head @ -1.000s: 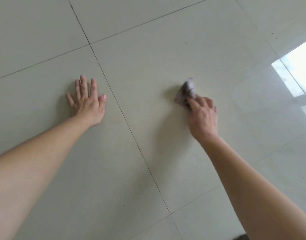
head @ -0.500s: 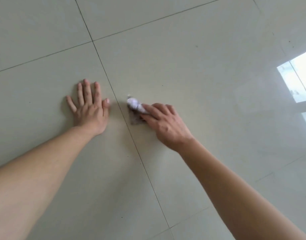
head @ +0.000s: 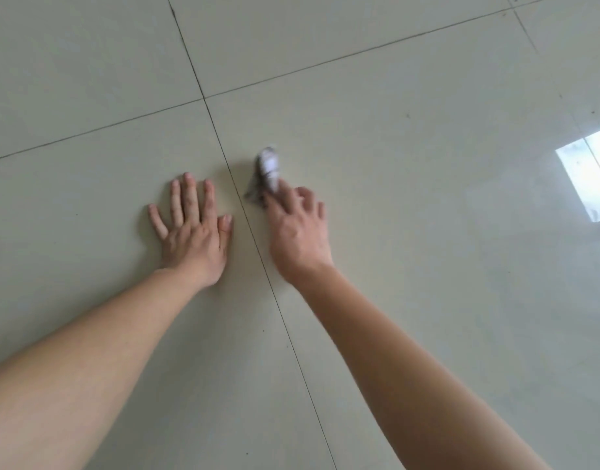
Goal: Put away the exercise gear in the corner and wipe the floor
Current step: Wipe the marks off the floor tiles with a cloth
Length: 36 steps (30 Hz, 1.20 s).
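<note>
Head view shows right hand (head: 298, 232) gripping a wadded rag (head: 269, 167) against the floor (head: 410, 205), wad jutting ahead of its fingertips, evidently to scrub beside the grout line (head: 292, 347) just left of the grip, while left hand (head: 193, 232), fingers flat, lies beyond it as a brace.

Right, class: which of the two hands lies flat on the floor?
The left hand: it rests palm down on the floor, fingers straight, holding nothing. The right hand instead grips a crumpled cloth.
</note>
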Each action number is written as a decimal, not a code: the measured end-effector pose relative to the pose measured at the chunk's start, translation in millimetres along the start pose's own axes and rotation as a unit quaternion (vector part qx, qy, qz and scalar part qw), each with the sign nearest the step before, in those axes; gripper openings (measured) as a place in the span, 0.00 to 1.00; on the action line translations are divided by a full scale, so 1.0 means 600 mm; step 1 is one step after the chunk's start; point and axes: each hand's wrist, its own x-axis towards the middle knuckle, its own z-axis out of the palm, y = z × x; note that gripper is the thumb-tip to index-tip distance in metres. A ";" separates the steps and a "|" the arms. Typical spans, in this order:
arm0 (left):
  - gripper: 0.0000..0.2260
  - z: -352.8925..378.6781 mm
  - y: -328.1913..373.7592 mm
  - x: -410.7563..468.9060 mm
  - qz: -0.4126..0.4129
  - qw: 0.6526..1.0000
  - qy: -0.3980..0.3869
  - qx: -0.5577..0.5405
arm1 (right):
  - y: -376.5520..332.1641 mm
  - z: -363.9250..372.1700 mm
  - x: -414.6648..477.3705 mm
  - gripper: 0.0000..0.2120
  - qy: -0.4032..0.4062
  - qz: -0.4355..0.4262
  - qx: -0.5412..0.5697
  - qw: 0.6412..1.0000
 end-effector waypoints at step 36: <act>0.32 0.007 -0.009 0.006 0.001 1.000 -0.005 0.009 | 0.124 -0.095 0.249 0.23 0.018 0.131 -0.057 0.990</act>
